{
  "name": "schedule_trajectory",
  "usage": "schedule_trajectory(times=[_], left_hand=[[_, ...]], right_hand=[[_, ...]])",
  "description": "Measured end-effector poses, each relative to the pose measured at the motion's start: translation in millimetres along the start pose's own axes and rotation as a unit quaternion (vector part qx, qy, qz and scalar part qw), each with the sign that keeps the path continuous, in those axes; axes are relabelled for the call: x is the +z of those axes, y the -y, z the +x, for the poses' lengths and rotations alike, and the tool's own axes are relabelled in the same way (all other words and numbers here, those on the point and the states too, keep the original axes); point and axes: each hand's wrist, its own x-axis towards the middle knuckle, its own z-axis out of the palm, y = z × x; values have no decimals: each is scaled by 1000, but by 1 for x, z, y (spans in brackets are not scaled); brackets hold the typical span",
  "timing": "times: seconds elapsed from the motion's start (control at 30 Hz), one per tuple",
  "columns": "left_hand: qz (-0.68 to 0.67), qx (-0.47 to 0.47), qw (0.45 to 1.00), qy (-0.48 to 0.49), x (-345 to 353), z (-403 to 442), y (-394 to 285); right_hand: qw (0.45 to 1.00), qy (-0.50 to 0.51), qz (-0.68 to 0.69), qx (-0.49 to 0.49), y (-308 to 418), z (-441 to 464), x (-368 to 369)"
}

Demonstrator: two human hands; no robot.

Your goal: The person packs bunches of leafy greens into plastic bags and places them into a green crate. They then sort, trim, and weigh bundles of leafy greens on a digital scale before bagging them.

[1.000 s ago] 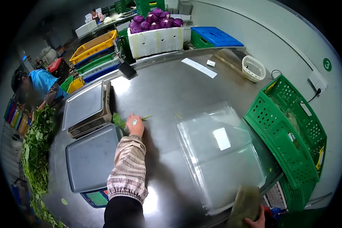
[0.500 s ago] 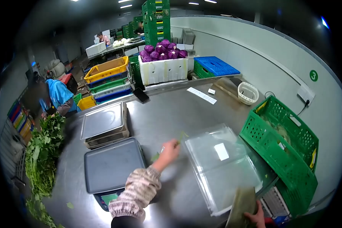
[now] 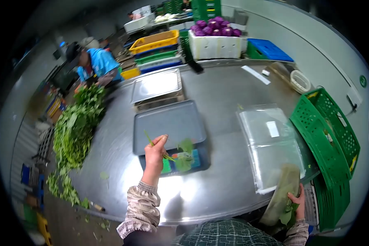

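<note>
My left hand (image 3: 155, 155) is closed in a pinch around a leafy green sprig (image 3: 184, 160), its leaves hanging to the right and a thin stem poking up. It hovers over the front edge of a dark-topped scale (image 3: 168, 123), partly hiding the display. At the lower right, my right hand (image 3: 298, 203) grips a clear plastic bag (image 3: 279, 190) held at a tilt past the table edge. Green leaves (image 3: 289, 214) show at the bag's lower end beside the fingers. Just above that lies a stack of flat clear bags (image 3: 270, 153) with a white label.
A heap of leafy greens (image 3: 76, 135) covers the table's left side, where a person in blue (image 3: 102, 61) stands. Behind the dark scale sits a second scale (image 3: 156, 85). Green crates (image 3: 328, 131) flank the right edge. A white box (image 3: 215, 47) holds purple cabbages (image 3: 215, 26).
The view has swung left and down. My left hand has moved left from the open tabletop to the dark scale's front, with the sprig. Leaves now show at the bag in my right hand.
</note>
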Motion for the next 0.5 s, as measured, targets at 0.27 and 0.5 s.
schedule_trajectory(times=[0.27,0.5], left_hand=[[763,117,558,-303,-299,-5,-32],[648,385,648,-110,-174,34,-7]], right_hand=[[998,17,-23,-63,-36,16,-16],[999,6,-32,-27,8,-9,8]])
